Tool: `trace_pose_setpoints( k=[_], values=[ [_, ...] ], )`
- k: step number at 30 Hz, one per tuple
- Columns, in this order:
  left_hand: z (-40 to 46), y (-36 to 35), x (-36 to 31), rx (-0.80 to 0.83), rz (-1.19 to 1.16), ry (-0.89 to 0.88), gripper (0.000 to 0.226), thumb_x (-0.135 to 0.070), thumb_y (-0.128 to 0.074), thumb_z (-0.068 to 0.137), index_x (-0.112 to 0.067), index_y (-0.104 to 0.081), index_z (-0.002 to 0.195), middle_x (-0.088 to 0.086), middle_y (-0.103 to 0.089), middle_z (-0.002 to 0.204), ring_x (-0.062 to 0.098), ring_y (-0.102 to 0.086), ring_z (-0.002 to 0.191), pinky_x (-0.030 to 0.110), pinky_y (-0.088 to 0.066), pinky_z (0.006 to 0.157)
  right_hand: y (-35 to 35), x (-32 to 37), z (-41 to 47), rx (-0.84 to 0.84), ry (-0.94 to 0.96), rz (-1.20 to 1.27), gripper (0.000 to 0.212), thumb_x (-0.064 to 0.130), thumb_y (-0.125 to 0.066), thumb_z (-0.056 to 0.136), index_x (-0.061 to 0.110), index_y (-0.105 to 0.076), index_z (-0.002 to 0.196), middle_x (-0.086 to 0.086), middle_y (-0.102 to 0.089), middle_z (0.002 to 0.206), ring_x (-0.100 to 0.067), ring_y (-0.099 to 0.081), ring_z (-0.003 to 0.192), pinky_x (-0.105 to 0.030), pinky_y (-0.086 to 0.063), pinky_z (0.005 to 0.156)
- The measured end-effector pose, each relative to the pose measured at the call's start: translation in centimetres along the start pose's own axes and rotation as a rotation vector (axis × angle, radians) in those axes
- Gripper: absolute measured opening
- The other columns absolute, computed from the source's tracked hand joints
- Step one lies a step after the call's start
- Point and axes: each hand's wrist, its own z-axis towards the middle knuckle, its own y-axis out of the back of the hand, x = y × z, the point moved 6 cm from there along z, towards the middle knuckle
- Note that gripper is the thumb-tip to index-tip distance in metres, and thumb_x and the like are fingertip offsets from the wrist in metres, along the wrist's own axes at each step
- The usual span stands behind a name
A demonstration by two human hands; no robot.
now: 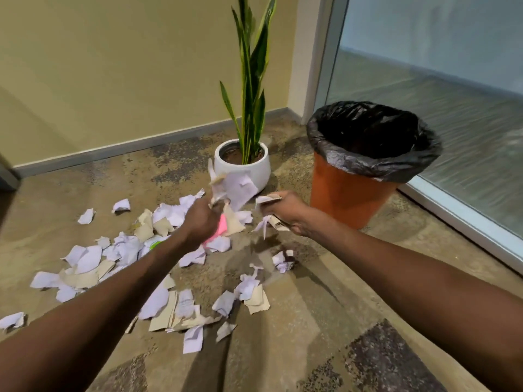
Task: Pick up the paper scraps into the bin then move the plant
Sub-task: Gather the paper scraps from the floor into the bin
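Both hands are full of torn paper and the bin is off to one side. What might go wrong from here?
Loose pieces stick out of the left hand and right hand, so some may flutter down before reaching the bin. The plant stands close behind the hands; a swing could brush its leaves. Many scraps remain on the floor, so several more trips are likely.

I read the scene as evenly lit, warm indoor light, moderate brightness, no harsh glare. Soft shadows fall on the carpet (297, 292) toward me, beneath both forearms and just below the right hand (285, 212). Motion blur on the papers (237, 188) clutched above the left hand (202, 219); the floor scraps (85, 258) left of it stay fairly sharp. The bin liner (370, 165) right of the right hand shows dull sheen. Wide-angle bowing stretches the forearms and bends the wall line at the frame edges.
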Motion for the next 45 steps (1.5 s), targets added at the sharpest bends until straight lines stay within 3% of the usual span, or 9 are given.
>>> trace_pose_setpoints(
  k=[12,16,20,23,27,33,38,41,45],
  values=[
    [4.0,-4.8,-19.6,0.245,-0.578,0.029,0.018,0.004,-0.036,0.101,0.001,-0.053,0.094,0.009,-0.048,0.056,0.01,-0.046,0.033,0.012,-0.025,0.029,12.9,10.8,-3.2,-0.284,0.106,0.657,0.019,-0.014,-0.061,0.085,0.003,-0.06,0.076,-0.016,-0.059,0.071,-0.02,-0.059,0.041,-0.023,-0.045,0.034],
    [5.3,-7.0,-25.2,0.336,-0.37,0.033,0.031,-0.001,-0.035,0.102,-0.008,-0.045,0.074,0.006,-0.039,0.063,0.01,-0.039,0.047,0.018,-0.025,0.037,18.6,11.9,-1.8,-0.457,0.1,0.699,0.028,-0.013,-0.049,0.092,0.007,-0.051,0.073,-0.009,-0.052,0.066,-0.015,-0.054,0.045,-0.027,-0.047,0.044],
    [6.3,-8.9,-29.1,0.408,-0.319,-0.023,0.026,-0.021,-0.038,0.105,-0.008,-0.056,0.091,0.006,-0.056,0.084,0.009,-0.051,0.064,0.019,-0.047,0.048,21.2,12.0,-0.4,-0.451,0.038,0.725,0.012,0.006,-0.046,0.099,0.006,-0.055,0.108,-0.014,-0.054,0.088,-0.018,-0.055,0.062,-0.028,-0.051,0.06],
    [7.4,-11.6,-29.3,0.435,-0.574,0.338,0.03,-0.017,-0.059,0.095,-0.008,-0.06,0.125,0.001,-0.061,0.118,0.011,-0.06,0.092,0.019,-0.054,0.065,22.1,11.3,0.0,-0.383,0.021,0.856,0.029,0.028,-0.053,0.097,0.003,-0.057,0.112,-0.015,-0.063,0.098,-0.028,-0.066,0.086,-0.039,-0.055,0.095],
    [8.6,-12.8,-29.7,0.422,-0.556,0.341,0.079,-0.03,-0.071,0.087,-0.005,-0.029,0.149,0.025,-0.031,0.151,0.046,-0.039,0.132,0.058,-0.046,0.101,22.8,9.9,0.2,-0.423,-0.004,0.947,0.056,0.036,-0.058,0.09,0.008,-0.046,0.138,-0.018,-0.051,0.139,-0.043,-0.055,0.122,-0.063,-0.046,0.098],
    [8.1,-15.9,-29.9,0.705,-0.823,0.402,0.041,-0.031,-0.041,0.103,0.009,-0.051,0.1,0.027,-0.064,0.1,0.04,-0.063,0.092,0.054,-0.057,0.077,22.0,9.7,0.0,-0.397,0.039,0.91,0.052,0.035,-0.053,0.093,0.005,-0.05,0.135,-0.022,-0.057,0.135,-0.036,-0.057,0.119,-0.053,-0.037,0.11],
    [7.5,-13.0,-26.2,0.423,-0.882,0.233,0.016,-0.014,-0.046,0.102,-0.004,-0.057,0.095,0.01,-0.067,0.075,0.014,-0.063,0.061,0.02,-0.057,0.057,18.8,9.6,-0.7,-0.396,0.218,0.815,0.029,0.018,-0.05,0.1,-0.002,-0.058,0.12,-0.023,-0.066,0.111,-0.03,-0.065,0.105,-0.035,-0.051,0.096],
    [7.5,-10.6,-20.8,0.204,-0.892,0.186,0.016,-0.006,-0.05,0.099,-0.004,-0.063,0.09,0.006,-0.068,0.069,0.011,-0.062,0.053,0.019,-0.053,0.051,14.6,8.9,-1.4,-0.385,0.306,0.598,0.015,0.009,-0.055,0.095,0.004,-0.066,0.084,-0.012,-0.073,0.072,-0.021,-0.067,0.063,-0.03,-0.054,0.065],
    [5.4,-8.0,-9.2,0.089,-0.701,0.29,0.024,-0.002,-0.053,0.094,-0.005,-0.056,0.07,0.007,-0.06,0.054,0.019,-0.057,0.051,0.026,-0.044,0.05,8.1,4.1,-0.6,-0.294,0.254,0.218,0.014,0.009,-0.061,0.091,0.006,-0.069,0.079,-0.016,-0.073,0.081,-0.022,-0.064,0.068,-0.037,-0.053,0.065]
  ],
)
